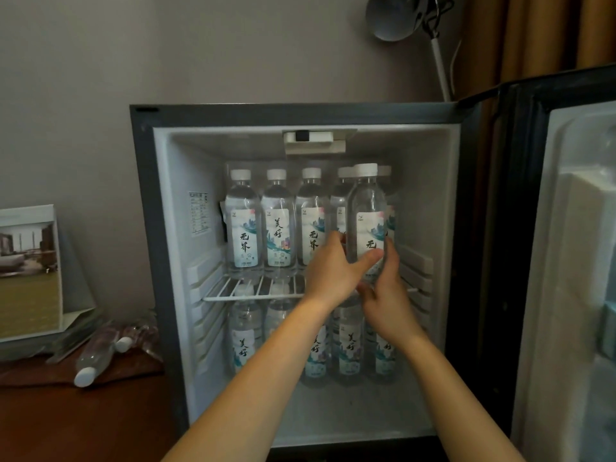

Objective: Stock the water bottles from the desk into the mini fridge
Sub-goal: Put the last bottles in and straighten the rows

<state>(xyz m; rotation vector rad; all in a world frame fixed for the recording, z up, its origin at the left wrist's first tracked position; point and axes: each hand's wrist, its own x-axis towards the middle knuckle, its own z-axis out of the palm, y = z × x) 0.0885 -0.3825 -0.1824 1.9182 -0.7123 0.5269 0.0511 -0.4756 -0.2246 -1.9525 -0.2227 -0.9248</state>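
Grey wall and a brown curtain back the mini fridge [160,228], which sits with its door [566,261] swung wide to the right. We hold one bottle [366,201] upright with both hands, at the right end of the wire shelf [253,296] and in front of the row already standing there. Our left hand [333,271] wraps it from the left, thumb laid across the label. Our right hand [383,295] curls round its lower right side. Whether its base rests on the wire yet we cannot tell, since our hands cover it.

We judge the job nearly done. Behind the held bottle the upper shelf carries five standing bottles by our count of caps: three plain to see on the left, two half hidden on the right. Below the shelf we make out five more (our forearms cross that row, so others may be hidden). Left to stock are two bottles [96,355] lying on their sides on the desk [83,428] beside the fridge, among torn clear wrap [146,331]. So one is in hand, about ten are stowed, and two wait.
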